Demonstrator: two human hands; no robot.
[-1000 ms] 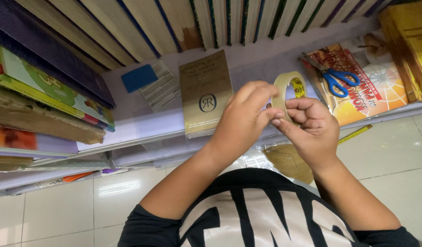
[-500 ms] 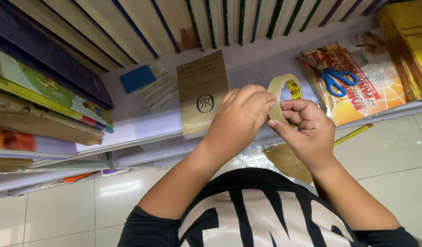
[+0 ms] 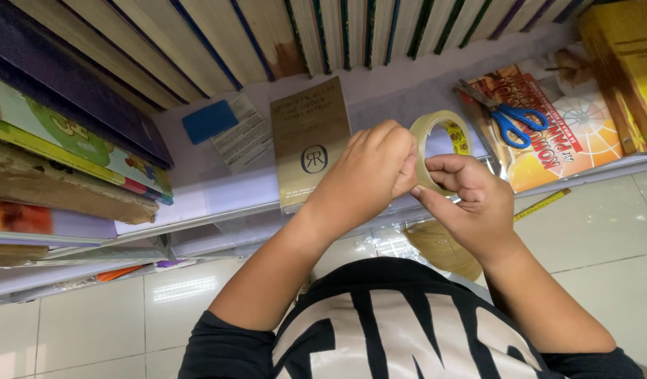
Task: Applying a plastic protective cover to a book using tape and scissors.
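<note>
I see the roll of clear tape (image 3: 439,133) upright above the shelf (image 3: 218,189), between both hands. My right hand (image 3: 471,203) curls shut around its lower rim, fingers through the hole. My left hand (image 3: 369,175) pinches closed against the roll's left edge.

Between your hands you have a roll of tape (image 3: 441,133), a clear, glossy plastic film with a yellowish sheen. Left of the roll lies a book (image 3: 310,144) with a matt tan paper cover, and beyond that a blue pad (image 3: 210,121) that looks soft and dull. Right of the roll, the scissors (image 3: 507,116) show bare metal blades and smooth blue plastic handles on a shiny printed cover (image 3: 548,133); the floor tiles (image 3: 604,231) are polished and reflective.
</note>
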